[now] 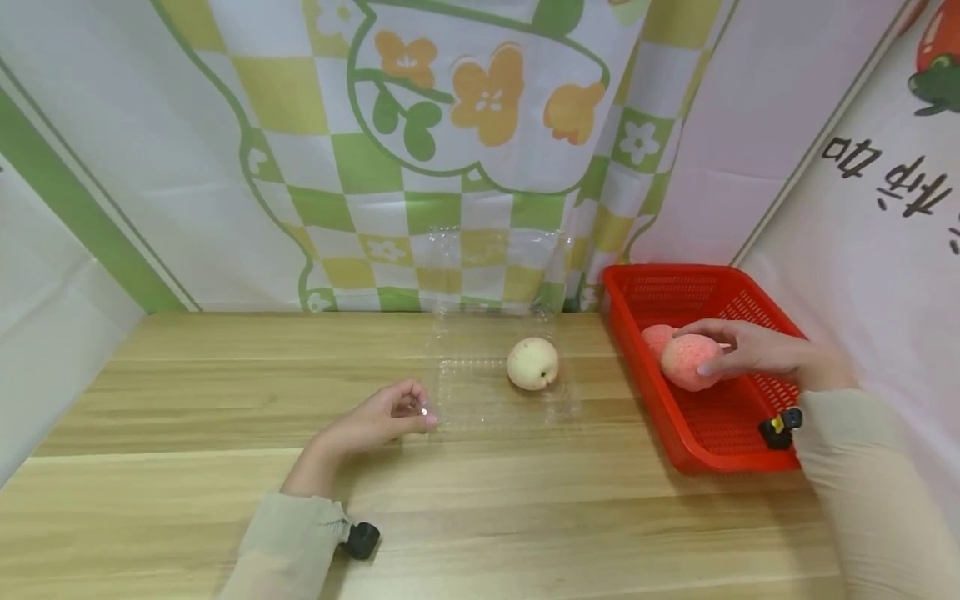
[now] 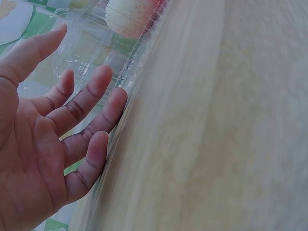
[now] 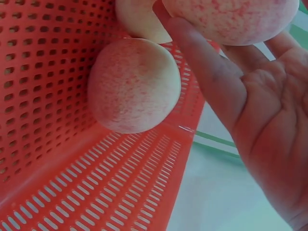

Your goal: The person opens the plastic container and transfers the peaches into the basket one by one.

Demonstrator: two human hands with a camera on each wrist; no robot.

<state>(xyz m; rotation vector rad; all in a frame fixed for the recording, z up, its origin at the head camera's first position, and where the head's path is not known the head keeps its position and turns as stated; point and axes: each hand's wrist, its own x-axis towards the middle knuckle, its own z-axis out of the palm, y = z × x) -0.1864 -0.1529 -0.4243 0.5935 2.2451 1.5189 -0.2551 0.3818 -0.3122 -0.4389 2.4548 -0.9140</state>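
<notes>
My right hand (image 1: 757, 350) grips a pink peach (image 1: 690, 363) between thumb and fingers, inside the red basket's opening. Below it in the right wrist view, a second peach (image 3: 134, 86) and part of a third peach (image 3: 139, 21) lie in the red basket (image 1: 660, 425). A clear plastic clamshell box (image 1: 472, 404) stands with its lid raised on the table, and a pale peach (image 1: 532, 364) sits in its right half. At the box's left edge is my left hand (image 1: 382, 417), fingers loosely bent around nothing; whether it touches the rim I cannot tell.
The wooden table (image 1: 225, 500) runs back to a checkered, flowered curtain (image 1: 360, 208) behind the raised lid. At the right, a white printed wall sheet (image 1: 847, 208) stands close beside the basket. The basket's walls rise around the peaches.
</notes>
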